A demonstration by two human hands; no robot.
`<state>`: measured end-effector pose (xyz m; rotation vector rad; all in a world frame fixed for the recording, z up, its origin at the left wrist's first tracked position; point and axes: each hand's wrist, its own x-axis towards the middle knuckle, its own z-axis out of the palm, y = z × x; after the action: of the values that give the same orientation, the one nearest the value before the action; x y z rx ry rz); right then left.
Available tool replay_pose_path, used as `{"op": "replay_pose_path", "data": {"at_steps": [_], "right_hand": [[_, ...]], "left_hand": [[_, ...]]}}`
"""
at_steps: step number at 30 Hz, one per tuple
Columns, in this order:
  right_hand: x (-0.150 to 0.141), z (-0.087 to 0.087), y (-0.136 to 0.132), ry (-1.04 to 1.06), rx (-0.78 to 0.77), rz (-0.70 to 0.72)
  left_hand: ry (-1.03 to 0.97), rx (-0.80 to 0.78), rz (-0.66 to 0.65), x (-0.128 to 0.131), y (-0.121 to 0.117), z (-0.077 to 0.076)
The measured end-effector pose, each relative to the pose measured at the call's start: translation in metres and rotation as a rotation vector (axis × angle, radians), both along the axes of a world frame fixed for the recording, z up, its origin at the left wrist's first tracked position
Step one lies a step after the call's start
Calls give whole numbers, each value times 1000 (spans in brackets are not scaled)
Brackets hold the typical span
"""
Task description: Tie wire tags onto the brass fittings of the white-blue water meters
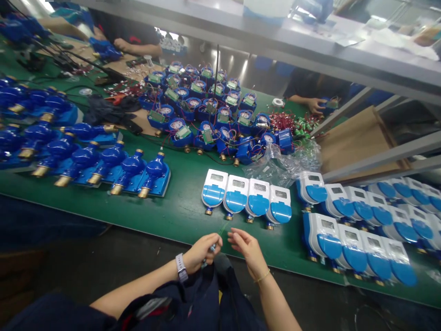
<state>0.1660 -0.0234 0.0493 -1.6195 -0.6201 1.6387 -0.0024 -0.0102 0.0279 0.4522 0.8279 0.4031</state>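
My left hand [202, 250] is curled at the near edge of the green table [182, 209], pinching a small blue-grey part with a thin green wire rising from it. My right hand [247, 248] is just to its right, fingers bent towards the wire, pinching near it; what it holds is too small to make out. Directly beyond both hands stands a row of white-and-blue water meters [246, 198] with brass fittings.
More finished white-and-blue meters [358, 230] crowd the right side. Blue meter bodies [103, 165] lie in rows at left. Open meters with green circuit boards [206, 108] fill the middle, with clear plastic bags [282, 163]. Other people's hands [315, 105] work across the table.
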Motion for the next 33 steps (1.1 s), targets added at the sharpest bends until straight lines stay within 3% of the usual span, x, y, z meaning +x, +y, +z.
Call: {"op": "replay_pose_path", "data": {"at_steps": [5, 8, 11, 15, 17, 19, 22, 25, 30, 33], "right_hand": [[-30, -5, -3, 133, 95, 142], [-45, -6, -7, 265, 136, 313], [-49, -7, -10, 198, 141, 428], [-39, -4, -11, 50, 122, 584], [-37, -3, -9, 74, 110, 581], [-37, -1, -7, 92, 64, 486], [-34, -1, -6, -73, 53, 318], [-23, 0, -6, -218, 102, 249], [-18, 0, -4, -103, -27, 270], [-15, -6, -4, -236, 79, 364]], "left_hand": [[-117, -50, 342, 11, 11, 6], [-233, -123, 562, 10, 22, 15], [-333, -189, 660, 3, 38, 22], [-284, -121, 782, -1, 46, 24], [-192, -56, 798, 7, 41, 21], [-115, -6, 761, 17, 34, 19], [-90, 21, 748, 25, 32, 17], [-77, 20, 828, 24, 37, 15], [26, -43, 814, 31, 31, 15], [47, -69, 809, 34, 32, 9]]}}
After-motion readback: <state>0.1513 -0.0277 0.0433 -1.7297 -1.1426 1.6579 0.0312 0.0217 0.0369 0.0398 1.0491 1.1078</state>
